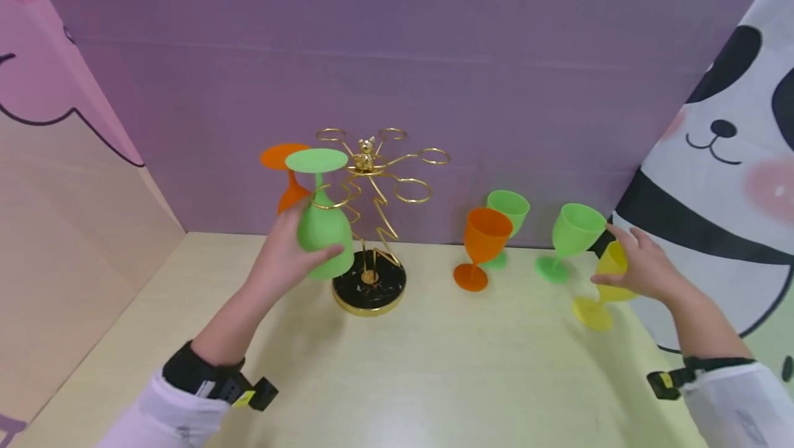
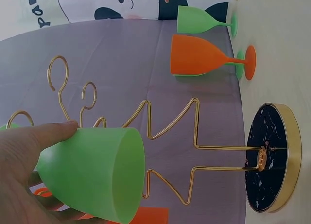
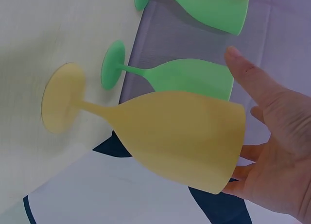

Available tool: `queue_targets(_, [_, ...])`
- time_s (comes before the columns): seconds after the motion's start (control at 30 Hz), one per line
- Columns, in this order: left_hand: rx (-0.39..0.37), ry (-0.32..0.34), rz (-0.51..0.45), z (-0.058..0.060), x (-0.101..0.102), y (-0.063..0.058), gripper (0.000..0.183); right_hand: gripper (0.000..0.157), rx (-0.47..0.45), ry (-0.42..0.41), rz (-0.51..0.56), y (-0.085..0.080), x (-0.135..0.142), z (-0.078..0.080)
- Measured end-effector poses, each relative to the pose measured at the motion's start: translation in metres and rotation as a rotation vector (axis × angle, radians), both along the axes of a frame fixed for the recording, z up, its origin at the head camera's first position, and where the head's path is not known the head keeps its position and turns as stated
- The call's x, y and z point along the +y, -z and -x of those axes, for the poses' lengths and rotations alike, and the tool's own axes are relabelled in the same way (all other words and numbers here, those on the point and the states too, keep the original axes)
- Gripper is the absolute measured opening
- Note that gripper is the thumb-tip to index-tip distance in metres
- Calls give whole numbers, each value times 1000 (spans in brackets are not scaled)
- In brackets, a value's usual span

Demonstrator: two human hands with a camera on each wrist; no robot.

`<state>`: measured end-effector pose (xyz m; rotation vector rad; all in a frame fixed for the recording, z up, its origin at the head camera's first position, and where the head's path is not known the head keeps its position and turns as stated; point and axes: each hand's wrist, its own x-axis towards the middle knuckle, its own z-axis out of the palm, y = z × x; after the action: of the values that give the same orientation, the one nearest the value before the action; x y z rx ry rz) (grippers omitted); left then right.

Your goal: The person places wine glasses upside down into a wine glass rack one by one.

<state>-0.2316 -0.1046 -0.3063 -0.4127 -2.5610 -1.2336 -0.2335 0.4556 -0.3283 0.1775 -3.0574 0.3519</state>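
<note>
My left hand (image 1: pixel 280 249) grips the bowl of a green goblet (image 1: pixel 327 234), held upside down with its foot uppermost. The goblet's stem stands at one wire ring of the gold rack (image 1: pixel 380 210); in the left wrist view the thumb and fingers wrap the green bowl. Just behind it, an orange goblet (image 1: pixel 291 189) hangs inverted on the rack, partly hidden. At the right, my right hand (image 1: pixel 648 269) is spread around the rim end of an upright yellow goblet (image 3: pixel 180 136). The right wrist view shows the thumb apart from the yellow bowl; finger contact is hard to tell.
An orange goblet (image 1: pixel 486 234) stands upright right of the rack, with a green goblet (image 1: pixel 510 207) behind it. Another green goblet (image 1: pixel 577 231) stands beside the yellow one. The rack's round black base (image 1: pixel 387 282) sits on the pale table (image 1: pixel 434 365), before a purple backdrop (image 1: pixel 397 89).
</note>
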Motion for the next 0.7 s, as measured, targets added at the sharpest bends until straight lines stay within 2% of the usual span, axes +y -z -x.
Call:
queue_targets(0.17, [-36, -21, 15, 0, 1, 0, 93, 114, -24, -3, -39, 1, 0, 3])
queue_targets(0.7, [-35, -15, 37, 1, 2, -2, 93, 105, -119, 26, -102, 0, 9, -1])
